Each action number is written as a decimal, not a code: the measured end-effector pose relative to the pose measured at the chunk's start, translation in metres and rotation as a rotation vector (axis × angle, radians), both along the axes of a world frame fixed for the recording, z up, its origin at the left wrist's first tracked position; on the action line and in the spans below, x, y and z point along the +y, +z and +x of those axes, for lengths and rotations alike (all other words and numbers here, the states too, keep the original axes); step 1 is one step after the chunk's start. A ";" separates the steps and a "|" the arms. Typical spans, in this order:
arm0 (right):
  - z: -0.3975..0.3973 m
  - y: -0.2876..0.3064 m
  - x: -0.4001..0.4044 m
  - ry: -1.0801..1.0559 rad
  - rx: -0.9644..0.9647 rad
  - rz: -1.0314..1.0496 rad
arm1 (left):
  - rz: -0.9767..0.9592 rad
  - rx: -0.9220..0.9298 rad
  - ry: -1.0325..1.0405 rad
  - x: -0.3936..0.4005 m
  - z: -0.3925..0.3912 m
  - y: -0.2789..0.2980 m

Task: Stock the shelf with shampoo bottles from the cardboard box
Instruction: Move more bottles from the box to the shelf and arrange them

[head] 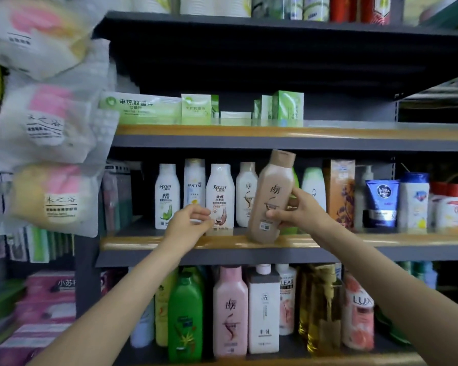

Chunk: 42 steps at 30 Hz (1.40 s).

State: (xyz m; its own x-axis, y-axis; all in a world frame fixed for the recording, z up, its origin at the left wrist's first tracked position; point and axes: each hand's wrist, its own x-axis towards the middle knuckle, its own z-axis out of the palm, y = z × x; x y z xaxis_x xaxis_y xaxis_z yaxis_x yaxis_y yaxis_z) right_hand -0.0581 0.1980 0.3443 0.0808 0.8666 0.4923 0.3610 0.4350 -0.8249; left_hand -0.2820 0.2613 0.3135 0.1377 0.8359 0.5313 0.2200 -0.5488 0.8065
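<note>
Our right hand (299,208) grasps the brown shampoo bottle (271,196), tilted, its base at the front lip of the middle shelf (154,243); our left hand (189,221) holds nothing, fingers loosely curled, just before a white Racien bottle (220,195). We judge the placing step in hand: next, stand the bottle upright and slide it into the row. The cardboard box is out of view.

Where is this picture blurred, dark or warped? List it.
Head view: hanging packets at left are motion-smeared; the brown bottle in the right hand and nearby labels read fairly sharp; the recess under the top shelf is dark; wide-angle lens tilts shelf edges at right.
</note>
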 end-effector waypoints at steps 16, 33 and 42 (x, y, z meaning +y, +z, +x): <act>-0.002 0.024 0.035 0.044 -0.175 0.047 | 0.189 0.200 0.177 0.028 0.025 0.015; -0.016 0.016 0.087 -0.167 -0.305 -0.221 | 0.188 0.550 0.055 0.031 0.074 0.014; -0.029 0.015 0.086 -0.399 -0.496 -0.247 | 0.163 0.639 0.075 0.033 0.083 0.013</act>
State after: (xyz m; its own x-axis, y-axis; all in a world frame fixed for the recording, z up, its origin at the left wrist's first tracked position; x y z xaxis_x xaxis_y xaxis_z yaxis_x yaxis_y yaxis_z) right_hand -0.0872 0.2842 0.3591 0.2334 0.9092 0.3448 0.8154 0.0101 -0.5788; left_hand -0.1993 0.2945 0.3267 0.4118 0.7716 0.4848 0.6700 -0.6169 0.4129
